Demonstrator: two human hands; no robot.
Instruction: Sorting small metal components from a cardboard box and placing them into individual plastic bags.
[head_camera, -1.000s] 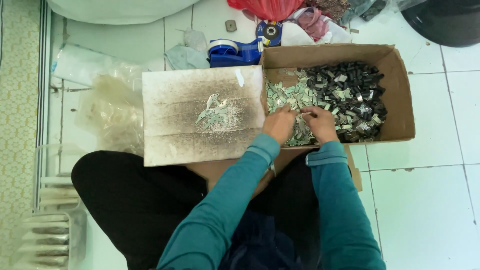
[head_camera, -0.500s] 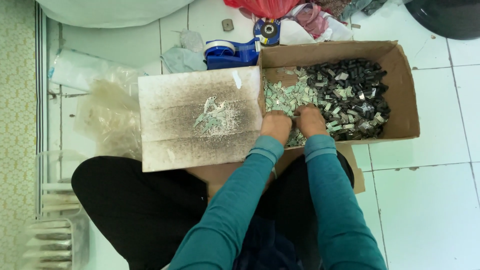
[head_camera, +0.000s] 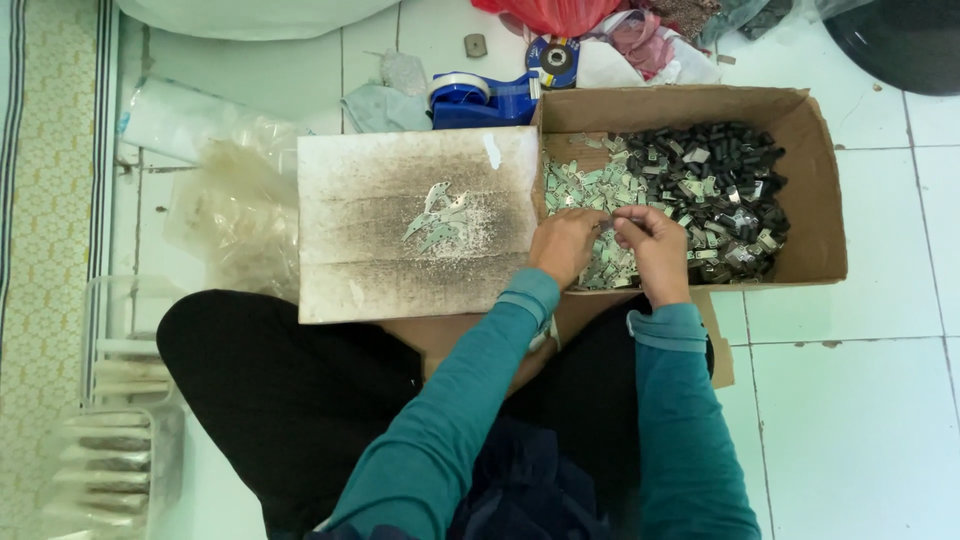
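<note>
Small parts (head_camera: 690, 195) in box (head_camera: 815, 180); board (head_camera: 380, 190) left, tape dispenser (head_camera: 480, 98) seemingly behind it

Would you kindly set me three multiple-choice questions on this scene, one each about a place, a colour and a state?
1. Where do both hands work?
A. over the cardboard box
B. over the tape dispenser
C. on the bare floor tiles

2. What colour is the tape dispenser?
A. red
B. blue
C. yellow

3. How does the flat board lie?
A. standing on edge
B. folded shut
C. flat, with a few small pieces on it

Answers: 1 A, the left hand and right hand meet above the pale pieces in the cardboard box. 2 B, the tape dispenser is blue. 3 C, the flat board lies level beside the box.
</note>
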